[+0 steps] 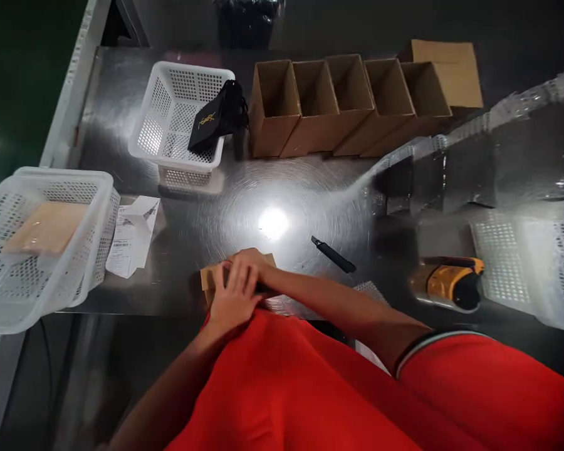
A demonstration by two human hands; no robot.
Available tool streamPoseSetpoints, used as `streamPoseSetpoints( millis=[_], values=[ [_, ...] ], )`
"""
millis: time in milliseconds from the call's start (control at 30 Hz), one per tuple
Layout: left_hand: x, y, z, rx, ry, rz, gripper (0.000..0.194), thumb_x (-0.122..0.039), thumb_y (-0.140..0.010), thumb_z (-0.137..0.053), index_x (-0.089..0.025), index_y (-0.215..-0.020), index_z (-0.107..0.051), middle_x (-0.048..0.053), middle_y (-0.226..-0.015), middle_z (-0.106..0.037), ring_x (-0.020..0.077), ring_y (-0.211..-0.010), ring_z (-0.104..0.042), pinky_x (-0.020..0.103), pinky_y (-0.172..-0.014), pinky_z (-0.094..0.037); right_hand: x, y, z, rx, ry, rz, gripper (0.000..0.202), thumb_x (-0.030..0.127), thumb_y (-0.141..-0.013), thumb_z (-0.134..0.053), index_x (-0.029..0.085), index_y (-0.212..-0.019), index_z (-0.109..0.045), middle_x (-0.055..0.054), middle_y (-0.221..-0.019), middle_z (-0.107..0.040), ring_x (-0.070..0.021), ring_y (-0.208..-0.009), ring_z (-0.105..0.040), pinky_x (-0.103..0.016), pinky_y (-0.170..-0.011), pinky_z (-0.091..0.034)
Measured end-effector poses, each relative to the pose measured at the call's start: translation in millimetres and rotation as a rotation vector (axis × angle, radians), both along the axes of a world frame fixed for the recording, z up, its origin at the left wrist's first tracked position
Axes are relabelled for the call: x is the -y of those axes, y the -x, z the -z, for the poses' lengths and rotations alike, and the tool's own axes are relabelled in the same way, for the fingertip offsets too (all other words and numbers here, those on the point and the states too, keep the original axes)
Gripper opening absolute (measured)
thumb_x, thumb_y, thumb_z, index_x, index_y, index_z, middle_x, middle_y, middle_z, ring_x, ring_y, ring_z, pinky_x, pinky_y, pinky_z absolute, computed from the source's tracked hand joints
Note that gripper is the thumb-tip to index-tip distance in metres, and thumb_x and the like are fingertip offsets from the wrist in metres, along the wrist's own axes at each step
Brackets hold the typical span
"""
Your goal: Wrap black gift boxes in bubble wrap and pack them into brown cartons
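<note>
Tabletop point(188, 250) of scratched metal. Across its far side, a row of open cardboard boxes point(310, 134); left of it, a white basket point(153, 128). At the near edge, against the red shirt point(282, 376), a small cardboard box point(207, 277), mostly hidden under left hand point(235, 297) and right hand point(251, 260), overlapping, fingers bent; grip impossible to tell. Rightward, a black cutter point(336, 257).

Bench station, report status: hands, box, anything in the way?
Left hand and right hand on cardboard box, mostly covering it. Black tool off to the right. Nothing seen blocking the hands.
</note>
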State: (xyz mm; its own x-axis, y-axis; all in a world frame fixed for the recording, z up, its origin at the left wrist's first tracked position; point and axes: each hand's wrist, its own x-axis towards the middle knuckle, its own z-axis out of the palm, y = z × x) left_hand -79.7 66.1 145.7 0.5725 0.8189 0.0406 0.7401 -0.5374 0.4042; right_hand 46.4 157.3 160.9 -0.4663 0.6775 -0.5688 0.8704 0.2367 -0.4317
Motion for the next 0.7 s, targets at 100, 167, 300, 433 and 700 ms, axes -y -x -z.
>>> streamPoseSetpoints(
  millis=[100,167,300,433,700],
  values=[
    [-16,-2,-3.5,-0.183,-0.042,-0.128,0.086,-0.062,-0.087,-0.045,-0.007,-0.150,-0.026,0.026,-0.154,-0.031,0.0442,-0.143,-0.024,0.069,-0.112,-0.013,-3,-5,-3.1,-0.003,0.004,0.010,0.037,0.040,-0.095,-0.046,0.016,-0.090,-0.075,-0.010,-0.091,-0.075,-0.0234,-0.081,-0.068,-0.029,-0.071,-0.047],
    [-20,-3,-5.2,-0.318,-0.076,-0.173,0.088,-0.065,-0.088,-0.040,-0.004,-0.150,-0.026,0.028,-0.151,-0.033,0.0428,-0.139,-0.032,0.065,-0.111,-0.022,1,-8,-5.5,0.004,-0.010,0.026,0.034,0.037,-0.094,-0.047,0.016,-0.090,-0.074,-0.011,-0.092,-0.074,-0.0234,-0.084,-0.068,-0.029,-0.071,-0.046],
    [-23,-5,-6.3,-0.444,-0.049,-0.092,0.083,-0.061,-0.089,-0.041,-0.002,-0.146,-0.033,0.025,-0.125,-0.058,0.0357,-0.112,-0.055,0.053,-0.099,-0.039,26,-17,-7.3,0.049,-0.152,0.138,0.034,0.026,-0.098,-0.039,0.013,-0.104,-0.069,-0.014,-0.105,-0.071,-0.0263,-0.099,-0.063,-0.035,-0.089,-0.043],
    [-29,-9,-13.9,-0.513,0.013,-0.030,0.073,-0.060,-0.089,-0.042,-0.005,-0.136,-0.047,0.019,-0.108,-0.063,0.0309,-0.098,-0.057,0.047,-0.088,-0.043,57,-30,-6.6,0.029,-0.384,0.237,0.032,0.022,-0.099,-0.036,0.013,-0.109,-0.065,-0.012,-0.107,-0.069,-0.0239,-0.102,-0.060,-0.035,-0.095,-0.038],
    [-25,-4,-2.2,-0.452,-0.096,-0.010,0.083,-0.067,-0.090,-0.020,-0.005,-0.140,-0.041,0.018,-0.127,-0.058,0.0317,-0.115,-0.050,0.050,-0.101,-0.032,57,-51,44.3,-0.045,-0.809,0.044,0.023,0.012,-0.077,-0.055,0.020,-0.094,-0.068,-0.013,-0.088,-0.068,-0.0276,-0.080,-0.061,-0.039,-0.070,-0.042]
  ],
)
